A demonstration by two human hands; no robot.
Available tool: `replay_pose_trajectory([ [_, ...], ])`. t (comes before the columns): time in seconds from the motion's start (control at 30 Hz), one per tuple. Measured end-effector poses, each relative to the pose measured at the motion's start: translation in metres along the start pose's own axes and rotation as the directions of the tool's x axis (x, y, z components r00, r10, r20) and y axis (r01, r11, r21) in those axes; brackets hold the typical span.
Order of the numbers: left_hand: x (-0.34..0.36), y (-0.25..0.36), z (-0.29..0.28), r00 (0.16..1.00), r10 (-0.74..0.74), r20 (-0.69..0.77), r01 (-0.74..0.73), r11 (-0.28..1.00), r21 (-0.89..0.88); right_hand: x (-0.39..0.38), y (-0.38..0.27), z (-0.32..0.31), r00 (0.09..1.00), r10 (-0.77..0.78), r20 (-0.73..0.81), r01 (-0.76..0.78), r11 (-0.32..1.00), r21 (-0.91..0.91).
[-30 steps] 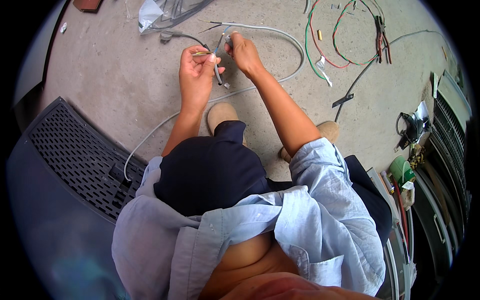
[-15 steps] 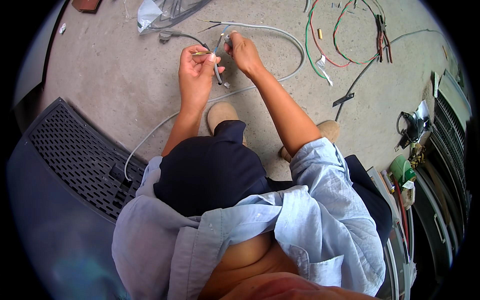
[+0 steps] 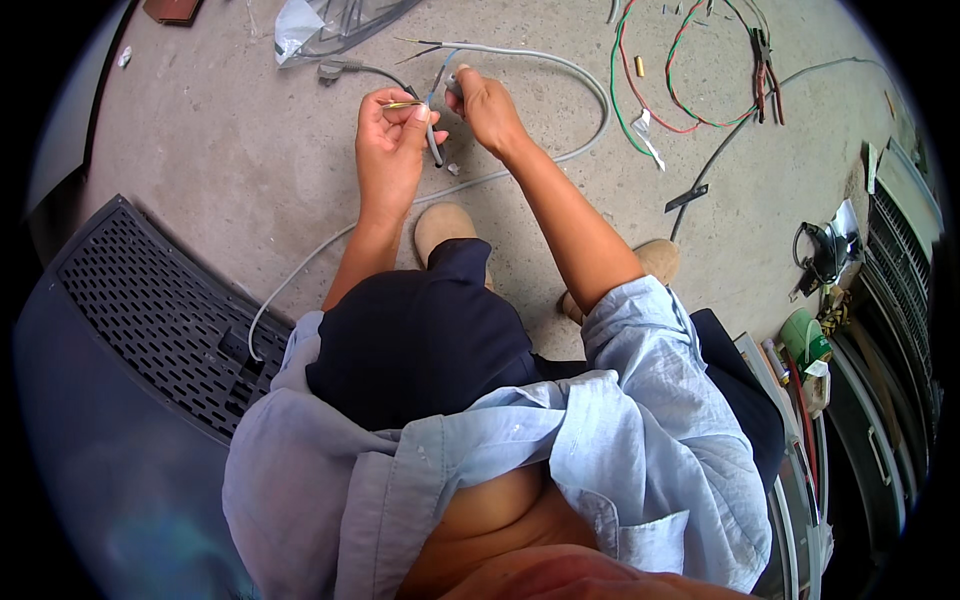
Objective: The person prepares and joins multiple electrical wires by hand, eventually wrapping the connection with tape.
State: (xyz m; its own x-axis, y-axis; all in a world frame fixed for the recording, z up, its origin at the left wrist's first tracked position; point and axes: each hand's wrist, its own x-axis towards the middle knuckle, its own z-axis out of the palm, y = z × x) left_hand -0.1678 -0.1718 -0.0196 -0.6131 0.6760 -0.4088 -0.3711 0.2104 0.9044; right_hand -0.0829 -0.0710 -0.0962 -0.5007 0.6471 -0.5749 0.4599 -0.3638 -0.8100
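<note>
My left hand is closed in a pinch on stripped cable ends, with thin yellowish wires sticking out to the left of its fingertips. A short grey cable piece hangs below the thumb. A thin blue wire rises between my hands. Just to the right, my right hand curls around a small grey object, mostly hidden by the fingers, so its kind is unclear. Beyond both hands, a long grey cable loops over the floor, its dark and light wire ends bared at the far end.
A black plug and a clear plastic bag lie at the far left. Red-handled pliers rest beside red and green wire coils at the far right. A perforated dark panel stands left; a green can sits right.
My right hand has shifted slightly left, with the grey object still in its fingers. My left hand keeps its pinch on the cable ends, almost unmoved.
</note>
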Motion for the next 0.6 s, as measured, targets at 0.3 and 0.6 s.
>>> replay_pose_trajectory([
  [0.3, 0.000, 0.000, -0.001, 1.000, 0.008, 0.001, -0.008, 1.000, 0.012, -0.006, -0.002, -0.001, 1.000, -0.026, 0.014, 0.026, 1.000, 0.005],
  [0.6, -0.001, 0.001, -0.001, 1.000, 0.002, -0.011, -0.001, 1.000, 0.001, -0.011, 0.002, 0.001, 0.995, -0.082, 0.064, 0.074, 0.989, 0.126],
])
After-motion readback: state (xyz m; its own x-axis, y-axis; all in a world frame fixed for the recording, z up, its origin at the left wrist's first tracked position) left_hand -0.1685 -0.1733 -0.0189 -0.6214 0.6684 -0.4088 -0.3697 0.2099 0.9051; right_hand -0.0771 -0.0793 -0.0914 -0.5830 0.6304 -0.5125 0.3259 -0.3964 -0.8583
